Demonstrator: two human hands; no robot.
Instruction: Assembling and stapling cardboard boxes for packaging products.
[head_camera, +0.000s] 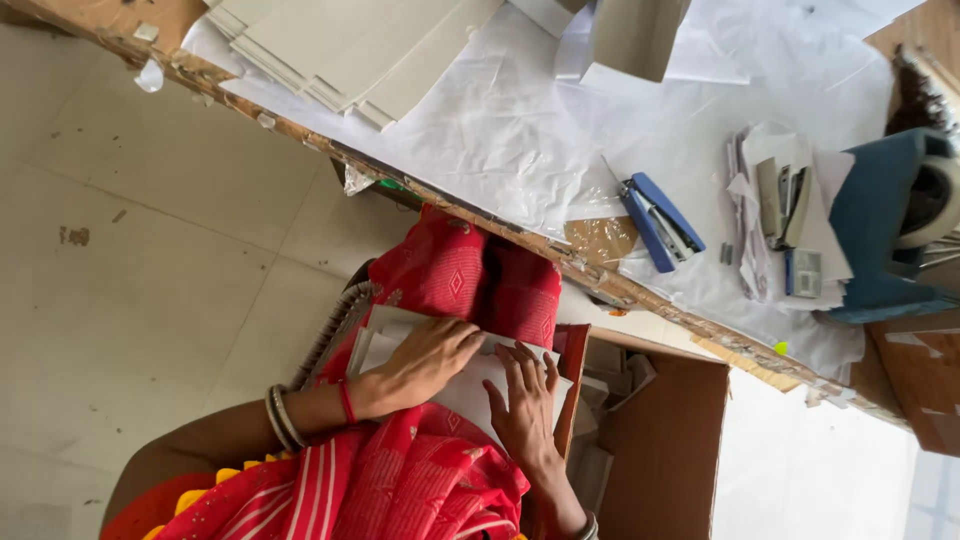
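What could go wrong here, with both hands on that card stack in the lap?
1. The white card stack rests on the lap under the left hand and right hand, with no firm grip; sheets might slide toward the open cardboard box.
2. The blue stapler lies near the table edge; a knock could drop it.

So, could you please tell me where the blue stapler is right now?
In the head view, the blue stapler lies on the white-papered table, right of centre, near the table edge and left of a heap of papers.
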